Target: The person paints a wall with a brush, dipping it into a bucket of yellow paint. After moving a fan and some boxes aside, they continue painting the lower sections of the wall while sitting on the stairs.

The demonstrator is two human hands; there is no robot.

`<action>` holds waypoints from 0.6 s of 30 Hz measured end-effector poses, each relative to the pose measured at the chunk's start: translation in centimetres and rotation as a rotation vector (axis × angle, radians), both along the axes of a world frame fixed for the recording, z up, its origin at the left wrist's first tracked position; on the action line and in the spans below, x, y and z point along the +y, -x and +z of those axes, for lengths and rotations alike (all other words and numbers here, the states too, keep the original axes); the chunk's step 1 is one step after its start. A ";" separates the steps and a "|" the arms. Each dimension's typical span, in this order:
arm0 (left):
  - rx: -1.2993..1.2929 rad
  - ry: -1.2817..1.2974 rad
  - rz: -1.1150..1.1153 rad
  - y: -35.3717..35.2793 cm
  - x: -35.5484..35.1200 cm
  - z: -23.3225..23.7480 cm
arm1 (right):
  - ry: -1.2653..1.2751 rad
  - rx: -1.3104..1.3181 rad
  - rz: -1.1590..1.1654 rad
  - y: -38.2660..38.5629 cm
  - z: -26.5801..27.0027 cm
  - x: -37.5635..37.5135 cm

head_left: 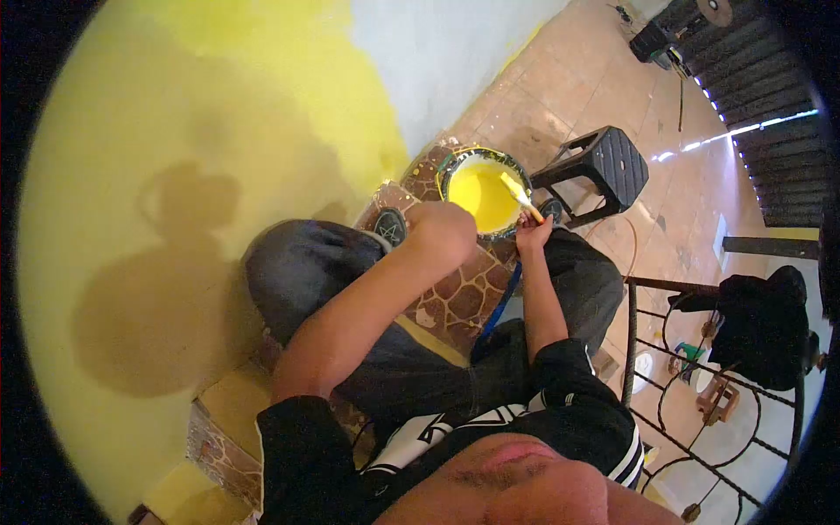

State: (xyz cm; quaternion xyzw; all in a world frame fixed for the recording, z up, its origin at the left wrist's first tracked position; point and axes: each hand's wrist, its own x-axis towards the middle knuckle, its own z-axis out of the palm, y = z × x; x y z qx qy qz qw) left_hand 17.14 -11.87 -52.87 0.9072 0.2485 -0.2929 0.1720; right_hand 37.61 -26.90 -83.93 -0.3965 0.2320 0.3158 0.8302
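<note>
A round bucket (479,194) of yellow paint stands on the stone-patterned step in front of my legs. My right hand (534,233) is closed around the handle of a paintbrush (518,190), whose yellow-coated bristles are over the paint. Near the bucket's left front edge is my left hand (442,232), its back toward me; its fingers are hidden, so I cannot tell what it holds. The wall (262,87) on the left is partly yellow and partly pale.
A black plastic stool (619,166) stands right of the bucket. A metal railing (632,341) runs along the right, with dark cloth (761,328) hanging on it. A stone-patterned step (464,302) lies between my legs. Tools (656,39) are on the floor at the top right.
</note>
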 end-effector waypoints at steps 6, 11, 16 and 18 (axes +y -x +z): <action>0.006 0.013 -0.023 -0.3 -1.4 2.6 | -0.130 0.161 -0.085 1.7 2.1 -0.1; 0.085 0.035 -0.084 0.6 -0.3 5.6 | -0.153 0.042 0.005 3.5 3.4 0.7; -0.154 -0.066 0.069 3.5 2.4 6.2 | -0.296 0.061 0.040 3.5 5.6 3.0; -0.214 -0.067 0.141 4.4 4.5 6.2 | -0.341 0.041 0.085 3.0 6.8 4.5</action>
